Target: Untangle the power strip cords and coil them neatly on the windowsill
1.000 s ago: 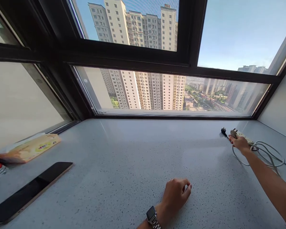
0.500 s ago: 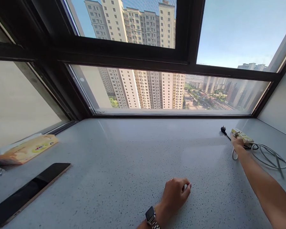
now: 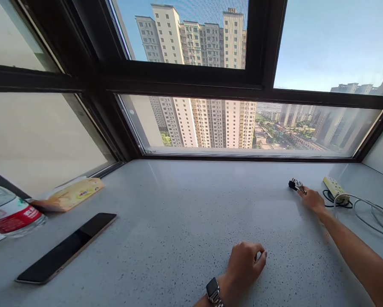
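Observation:
My left hand (image 3: 245, 265), with a watch (image 3: 213, 289) at its wrist, rests on the speckled white countertop (image 3: 165, 238). Its fingers are curled in, the thumb near the index finger, and nothing shows in it. Farther off to the right, my right hand (image 3: 313, 200) is closed at the fingertips on a small metallic-looking item (image 3: 300, 186), too small to name. A black plug (image 3: 292, 185) with prongs touches or overlaps that item. Just right of this hand lies a pale yellow power strip (image 3: 336, 187).
Looped white cable (image 3: 367, 202) and a dark cord (image 3: 329, 199) lie by the strip. On the left are a dark phone (image 3: 70, 247), a yellow tissue pack (image 3: 79, 194) and a bottle with a red label (image 3: 14, 215). Dark-framed windows (image 3: 204, 87) stand behind.
My right hand has moved left from the power strip to the black plug, with the small item at its fingertips. My left hand keeps its curled pose. The view has turned left.

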`<state>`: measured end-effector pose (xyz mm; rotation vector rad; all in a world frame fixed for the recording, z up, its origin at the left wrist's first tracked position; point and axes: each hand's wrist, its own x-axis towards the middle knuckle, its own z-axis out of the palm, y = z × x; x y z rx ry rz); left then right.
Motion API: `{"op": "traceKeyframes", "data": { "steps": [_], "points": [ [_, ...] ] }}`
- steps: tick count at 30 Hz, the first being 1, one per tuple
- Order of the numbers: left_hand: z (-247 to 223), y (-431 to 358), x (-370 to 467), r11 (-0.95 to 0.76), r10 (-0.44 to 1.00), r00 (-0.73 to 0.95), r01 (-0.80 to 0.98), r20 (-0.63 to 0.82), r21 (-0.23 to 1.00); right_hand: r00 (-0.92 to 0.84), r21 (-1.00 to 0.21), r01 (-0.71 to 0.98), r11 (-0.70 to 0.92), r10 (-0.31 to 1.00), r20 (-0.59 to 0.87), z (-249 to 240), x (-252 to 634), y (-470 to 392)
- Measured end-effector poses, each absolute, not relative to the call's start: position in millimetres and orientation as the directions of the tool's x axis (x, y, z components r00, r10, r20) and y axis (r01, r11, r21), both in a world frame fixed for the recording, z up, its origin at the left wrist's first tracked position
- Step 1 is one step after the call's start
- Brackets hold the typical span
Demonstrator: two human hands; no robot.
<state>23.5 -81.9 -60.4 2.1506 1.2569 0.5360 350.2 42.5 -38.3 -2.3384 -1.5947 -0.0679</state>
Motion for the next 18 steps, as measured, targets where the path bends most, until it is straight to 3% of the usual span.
{"op": "traceKeyframes", "data": {
  "steps": [3,5,7,13,16,18],
  "points": [
    [-57.5,-79.2,23.6,-0.345,0.901,0.431,0.651,0.045,0.676,0.185,-0.25,0.959,-0.135,0.964,0.191,-20.2,293.7,28.5],
    [-55.2,-76.5,22.6,-0.282,0.929,0.37,0.647,0.031,0.708,-0.03,-0.278,0.955,0.104,0.966,0.258,-6.9,247.1,12.5],
    [-54.1,-73.3,20.5,-0.22,0.945,0.326,0.603,0.015,0.767,-0.11,-0.301,0.93,0.212,0.941,0.321,4.2,202.6,-4.4],
    [-59.6,-59.6,12.0,-0.093,0.984,0.176,0.309,0.039,0.946,-0.057,-0.447,0.865,0.228,0.93,0.364,6.9,136.0,-20.5],
    [-61.7,-51.3,6.4,0.039,0.987,0.144,0.191,-0.067,0.981,-0.072,-0.629,0.737,0.248,0.954,0.291,-4.8,129.8,-17.1],
    [-60.6,-47.4,2.0,0.12,0.973,0.19,0.051,-0.128,0.991,-0.148,-0.805,0.546,0.233,0.972,0.181,-14.1,125.0,-18.3]
  ]
}}
